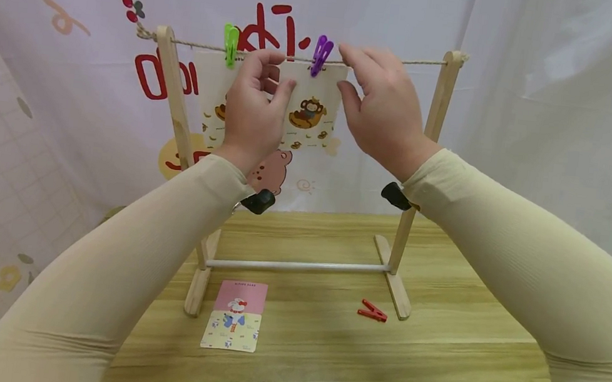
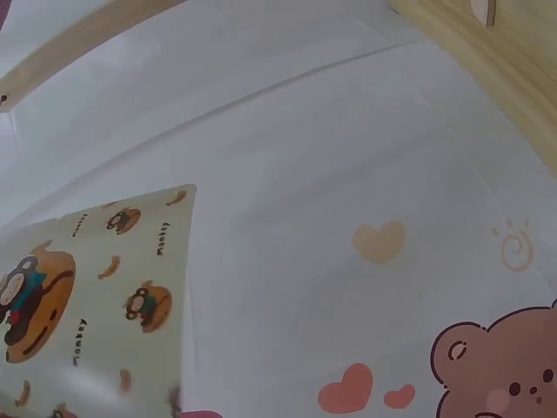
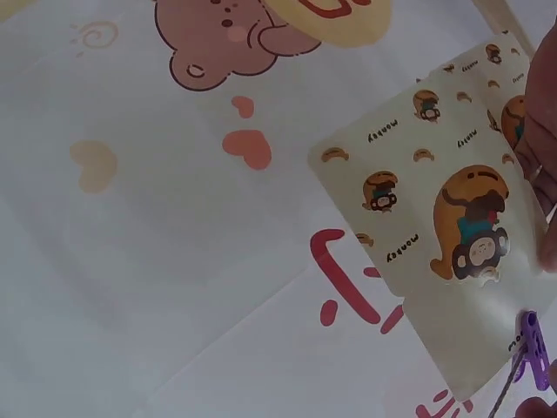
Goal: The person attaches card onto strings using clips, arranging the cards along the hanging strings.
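Observation:
A cream monkey-print card hangs from a string, with a purple clothespin on its top edge. More monkey print shows left of my left hand, under a green clothespin; whether it is a separate card is hidden. My left hand is in front of the print, fingers bent, thumb apart from them, nothing visible between. Beside the card's upper right corner, my right hand has thumb and fingers spread apart near the purple clothespin. The right wrist view shows the monkey-print card and purple clothespin.
The string is tied between two wooden posts joined below by a white rod. A pink and yellow card and a red clothespin lie on the wooden table. A printed white cloth hangs behind.

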`<state>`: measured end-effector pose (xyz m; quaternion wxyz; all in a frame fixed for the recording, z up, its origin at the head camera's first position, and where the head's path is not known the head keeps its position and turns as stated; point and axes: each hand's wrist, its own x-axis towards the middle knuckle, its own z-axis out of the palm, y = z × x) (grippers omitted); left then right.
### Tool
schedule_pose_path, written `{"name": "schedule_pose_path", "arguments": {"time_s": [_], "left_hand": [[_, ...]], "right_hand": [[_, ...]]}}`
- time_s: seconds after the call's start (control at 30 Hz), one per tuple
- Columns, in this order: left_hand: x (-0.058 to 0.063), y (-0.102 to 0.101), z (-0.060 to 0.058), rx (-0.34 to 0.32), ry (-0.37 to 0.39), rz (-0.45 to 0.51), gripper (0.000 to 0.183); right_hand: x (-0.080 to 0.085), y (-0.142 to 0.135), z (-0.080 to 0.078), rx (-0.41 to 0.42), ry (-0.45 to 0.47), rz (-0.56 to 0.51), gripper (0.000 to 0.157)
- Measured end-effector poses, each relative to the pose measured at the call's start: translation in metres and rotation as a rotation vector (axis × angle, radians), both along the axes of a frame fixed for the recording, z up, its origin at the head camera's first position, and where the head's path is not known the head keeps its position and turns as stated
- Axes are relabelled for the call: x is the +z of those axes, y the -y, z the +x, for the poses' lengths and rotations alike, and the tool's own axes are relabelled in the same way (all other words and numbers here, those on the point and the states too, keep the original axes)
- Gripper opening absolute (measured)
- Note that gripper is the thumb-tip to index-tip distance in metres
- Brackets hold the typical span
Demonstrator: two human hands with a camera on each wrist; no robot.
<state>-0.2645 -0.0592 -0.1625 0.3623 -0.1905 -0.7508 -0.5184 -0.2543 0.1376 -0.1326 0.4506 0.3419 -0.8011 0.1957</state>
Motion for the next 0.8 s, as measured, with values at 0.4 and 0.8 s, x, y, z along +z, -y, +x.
{"name": "schedule_pose_path", "arguments": {"time_s": [0.4,0.8], "left_hand": [[-0.015,0.013,0.016,-0.020,-0.013,0.022,0.036],[-0.064,0.044,0.038,-0.183,0.182,-0.358,0.030]], "right_hand": [[-0.034,-0.026,0.011,0.007,0.054,0.015,0.032],[-0.080,-0.058,0.018,-0.090,0.469,0.272,0.026]]}}
